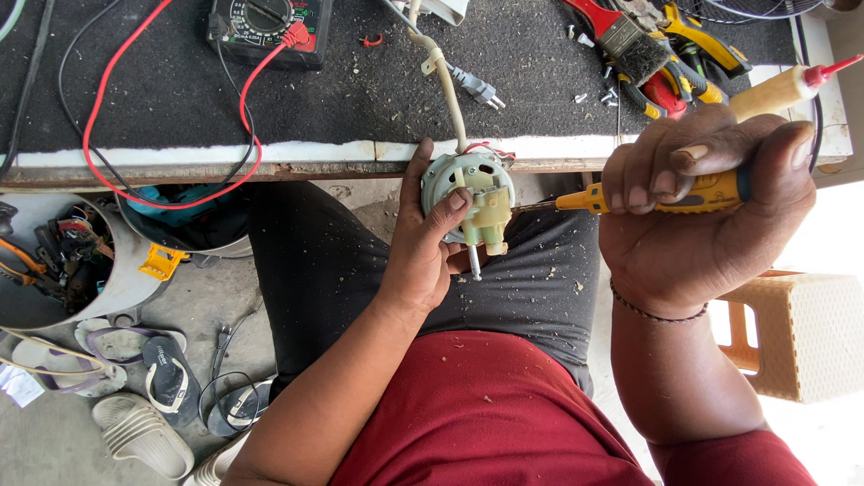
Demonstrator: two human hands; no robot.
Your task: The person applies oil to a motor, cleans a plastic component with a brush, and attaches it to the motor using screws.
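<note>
One fan motor (468, 193) in left hand (423, 252), one screwdriver (666, 193) in right hand (711, 202)

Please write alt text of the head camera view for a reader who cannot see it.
A person's left hand holds a small fan motor over the lap, while the right hand presses a yellow screwdriver against its cream plastic part. A black-topped workbench above carries a multimeter and pliers.

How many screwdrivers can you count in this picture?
1: a yellow-handled screwdriver in the right hand, tip at the motor. Others may hide among the bench tools.
</note>
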